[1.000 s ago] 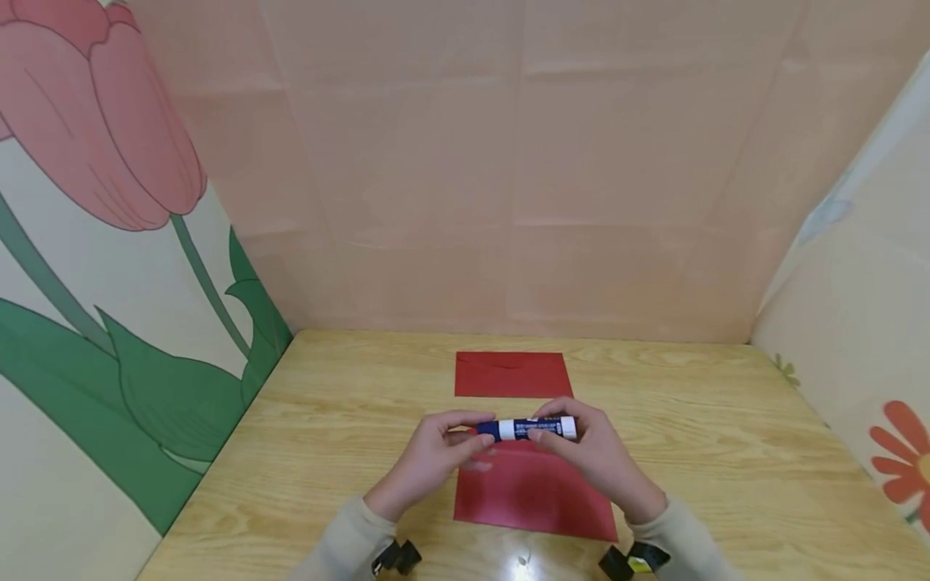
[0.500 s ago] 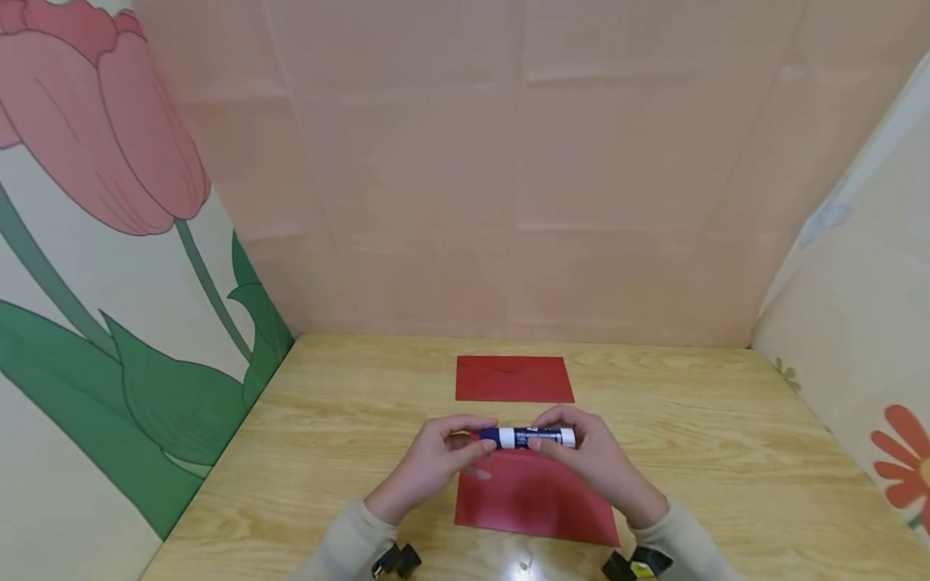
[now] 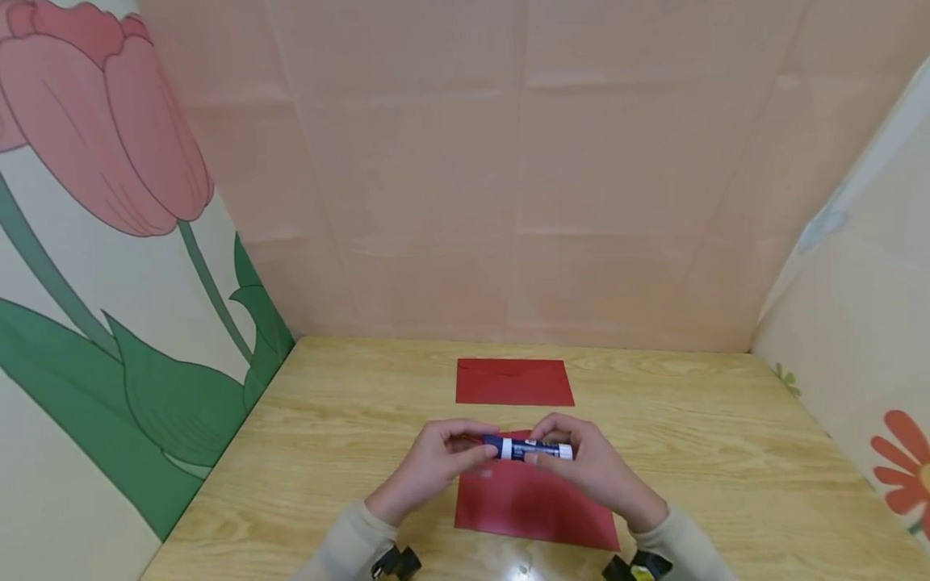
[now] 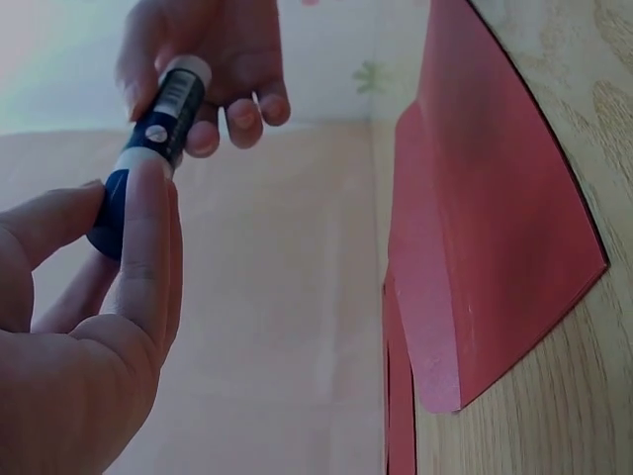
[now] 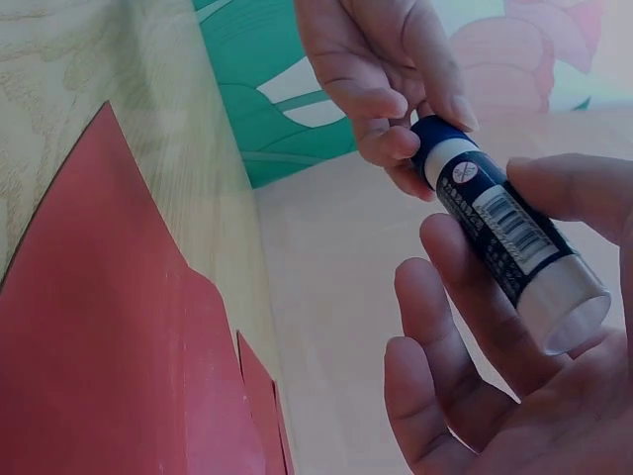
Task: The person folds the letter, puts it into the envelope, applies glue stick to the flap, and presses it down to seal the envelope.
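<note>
A dark blue glue stick point(image 3: 538, 449) with a white band and a white base lies sideways in the air between both hands. In the head view it is over a red envelope point(image 3: 534, 504) with its flap unfolded. My left hand point(image 3: 436, 464) pinches the blue cap point(image 4: 114, 213) between thumb and fingers. The right hand point(image 3: 584, 464) grips the labelled body near the base, its barcode point(image 5: 514, 233) facing the right wrist camera. The cap still sits on the stick.
Farther back on the wooden table point(image 3: 363, 387) lies a second red envelope point(image 3: 514, 382), flat. A plain pinkish wall covering point(image 3: 465, 177) stands behind. Flower-patterned panels, one with a tulip point(image 3: 109, 121), border the left and right sides.
Both hands and the glue stick have come slightly lower in the head view, toward the person. The view itself has shifted a little; the grips look the same.
</note>
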Action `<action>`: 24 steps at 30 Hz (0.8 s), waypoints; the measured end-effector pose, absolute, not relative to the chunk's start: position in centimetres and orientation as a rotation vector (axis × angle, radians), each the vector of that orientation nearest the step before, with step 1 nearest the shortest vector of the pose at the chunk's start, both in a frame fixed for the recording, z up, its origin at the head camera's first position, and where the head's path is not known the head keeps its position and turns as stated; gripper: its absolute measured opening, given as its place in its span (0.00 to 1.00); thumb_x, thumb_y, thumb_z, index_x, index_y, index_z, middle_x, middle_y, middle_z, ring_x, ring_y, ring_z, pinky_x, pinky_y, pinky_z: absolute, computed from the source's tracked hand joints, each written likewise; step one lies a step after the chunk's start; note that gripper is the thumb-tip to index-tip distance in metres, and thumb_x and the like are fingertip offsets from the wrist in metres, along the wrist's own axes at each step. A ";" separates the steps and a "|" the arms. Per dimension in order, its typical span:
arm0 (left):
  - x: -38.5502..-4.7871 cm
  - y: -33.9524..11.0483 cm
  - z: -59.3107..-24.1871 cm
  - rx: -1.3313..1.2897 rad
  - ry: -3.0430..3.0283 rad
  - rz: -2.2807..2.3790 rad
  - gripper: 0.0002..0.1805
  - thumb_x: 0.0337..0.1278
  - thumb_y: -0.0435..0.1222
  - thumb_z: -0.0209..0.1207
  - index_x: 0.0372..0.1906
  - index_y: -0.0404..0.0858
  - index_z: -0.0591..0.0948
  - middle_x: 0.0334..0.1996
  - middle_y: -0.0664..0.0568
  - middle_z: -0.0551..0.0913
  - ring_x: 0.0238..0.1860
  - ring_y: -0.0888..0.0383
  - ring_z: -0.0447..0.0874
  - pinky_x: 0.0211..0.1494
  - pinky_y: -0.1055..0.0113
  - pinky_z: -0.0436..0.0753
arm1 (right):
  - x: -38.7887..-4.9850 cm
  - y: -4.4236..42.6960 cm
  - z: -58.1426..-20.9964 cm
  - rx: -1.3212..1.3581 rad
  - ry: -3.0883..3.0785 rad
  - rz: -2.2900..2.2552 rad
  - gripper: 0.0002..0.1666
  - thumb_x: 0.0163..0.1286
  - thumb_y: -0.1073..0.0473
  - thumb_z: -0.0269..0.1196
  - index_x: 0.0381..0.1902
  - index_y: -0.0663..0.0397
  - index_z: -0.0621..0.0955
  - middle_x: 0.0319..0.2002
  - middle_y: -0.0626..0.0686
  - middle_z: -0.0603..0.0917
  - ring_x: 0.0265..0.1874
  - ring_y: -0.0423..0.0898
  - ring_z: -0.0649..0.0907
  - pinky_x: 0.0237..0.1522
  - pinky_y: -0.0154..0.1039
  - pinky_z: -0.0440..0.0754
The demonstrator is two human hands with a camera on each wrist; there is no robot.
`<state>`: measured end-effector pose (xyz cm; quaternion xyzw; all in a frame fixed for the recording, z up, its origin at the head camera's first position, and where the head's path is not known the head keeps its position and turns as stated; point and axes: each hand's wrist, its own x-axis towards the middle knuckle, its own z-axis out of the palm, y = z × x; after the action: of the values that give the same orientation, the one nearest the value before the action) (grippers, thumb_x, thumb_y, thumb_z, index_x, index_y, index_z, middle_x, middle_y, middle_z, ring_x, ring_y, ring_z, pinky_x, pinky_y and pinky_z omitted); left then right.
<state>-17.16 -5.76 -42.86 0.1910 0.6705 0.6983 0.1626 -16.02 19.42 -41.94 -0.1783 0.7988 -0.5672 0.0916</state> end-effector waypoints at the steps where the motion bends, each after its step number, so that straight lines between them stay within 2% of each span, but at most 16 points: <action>1: -17.1 -5.8 -42.9 0.548 1.902 2.001 0.15 0.64 0.32 0.64 0.55 0.37 0.85 0.48 0.43 0.86 0.39 0.52 0.89 0.46 0.59 0.86 | -16.0 19.5 -42.0 -0.531 2.371 -1.677 0.15 0.66 0.55 0.69 0.46 0.57 0.79 0.40 0.57 0.86 0.36 0.51 0.84 0.39 0.41 0.85; 6: -17.0 -5.8 -42.6 0.526 1.867 2.017 0.16 0.63 0.31 0.65 0.55 0.34 0.84 0.49 0.41 0.86 0.41 0.49 0.90 0.47 0.59 0.86 | -16.0 19.5 -42.1 -0.551 2.348 -1.680 0.15 0.68 0.55 0.68 0.47 0.56 0.78 0.40 0.56 0.87 0.36 0.52 0.84 0.39 0.39 0.84; 12: -16.8 -5.8 -42.2 0.501 1.890 2.019 0.16 0.62 0.33 0.66 0.54 0.38 0.86 0.50 0.43 0.85 0.44 0.50 0.89 0.49 0.60 0.85 | -15.9 19.4 -42.3 -0.576 2.306 -1.745 0.14 0.69 0.57 0.67 0.47 0.58 0.78 0.44 0.59 0.85 0.38 0.54 0.84 0.40 0.39 0.85; 20: -16.7 -5.8 -42.0 0.559 1.966 1.967 0.15 0.60 0.30 0.66 0.52 0.41 0.87 0.48 0.46 0.87 0.42 0.51 0.89 0.46 0.61 0.86 | -16.0 19.5 -42.4 -0.611 2.318 -1.727 0.14 0.68 0.57 0.68 0.46 0.59 0.80 0.42 0.58 0.87 0.37 0.52 0.85 0.40 0.40 0.85; 24: -16.6 -5.8 -42.0 0.572 1.992 1.950 0.15 0.61 0.31 0.66 0.52 0.42 0.87 0.48 0.47 0.86 0.43 0.51 0.89 0.46 0.62 0.86 | -16.0 19.4 -42.4 -0.629 2.309 -1.738 0.12 0.68 0.58 0.67 0.45 0.58 0.80 0.42 0.59 0.86 0.37 0.54 0.85 0.39 0.39 0.85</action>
<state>-16.63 -5.76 -42.00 0.1986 0.6924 0.6778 0.1473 -15.98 19.44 -42.45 -0.2119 0.7774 -0.5852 0.0917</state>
